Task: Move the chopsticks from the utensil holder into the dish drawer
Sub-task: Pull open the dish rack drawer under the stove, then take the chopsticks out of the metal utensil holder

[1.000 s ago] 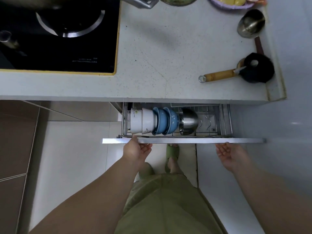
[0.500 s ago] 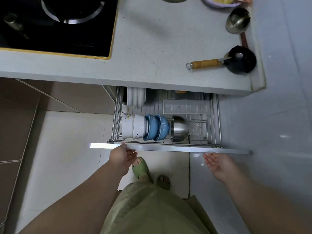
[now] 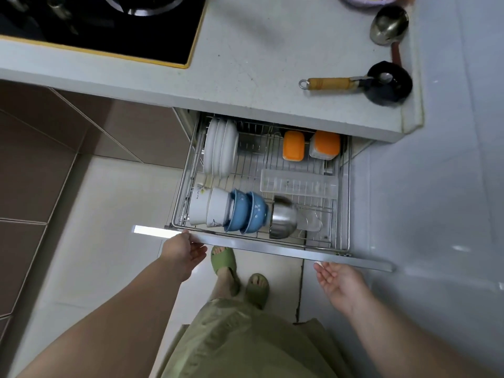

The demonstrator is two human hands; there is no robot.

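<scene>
Dish drawer (image 3: pixel 341 186) pulled far out from under worktop (image 3: pixel 259 50). Left hand (image 3: pixel 184 251) at near-left part of drawer front rail (image 3: pixel 272 248), fingers hooked under its edge, thumb on top; grip on rail looks loose, cannot tell how firm. Right hand (image 3: pixel 339 279) just short of same rail, near its right end, palm up, fingers spread and slightly curled, holding nothing, apparently not touching.

Beyond left hand, inside wire basket: row of bowls on edge — two white bowls (image 3: pixel 208 210), then two blue bowls (image 3: pixel 246 212), then steel bowl (image 3: pixel 283 221) toward right hand's side. Further back from left hand: white plates (image 3: pixel 219 147) standing upright in rack. Beyond right hand: clear plastic tray (image 3: pixel 298 184) lying across basket; behind it two orange-lidded containers (image 3: pixel 311 145) at drawer's rear, partly under worktop edge.

Chopsticks and utensil holder not in frame; location cannot be told.

On worktop, far beyond right hand: black ladle with wooden handle (image 3: pixel 354 84), steel ladle (image 3: pixel 388 24). Far beyond left hand: black hob (image 3: pixel 95 23).

Below hands: green slippers (image 3: pixel 225 259) on tiled floor (image 3: pixel 109 214).
</scene>
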